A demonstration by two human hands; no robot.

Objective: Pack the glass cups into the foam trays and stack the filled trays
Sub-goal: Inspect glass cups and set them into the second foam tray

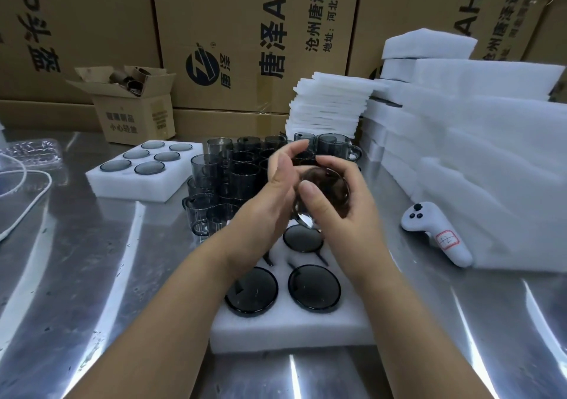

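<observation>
A smoky glass cup [329, 193] is held in the air above the near foam tray [291, 331]. My right hand [334, 208] grips it with thumb and fingers curled round its rim. My left hand [273, 193] touches the cup's left side with its fingers straight. Three cups sit upside down in the near tray, bases up, one of them [314, 288] at the front right. A cluster of loose grey cups [233, 177] stands behind the tray. A second foam tray [138, 174], filled with several cups, lies to the left.
Stacks of white foam sheets [331, 107] and thick foam blocks [478, 140] fill the right side. A white controller [435, 236] lies by the blocks. A small open carton [132, 103] stands at the back left, a white cable [27, 189] at the far left. Large cartons form the back wall.
</observation>
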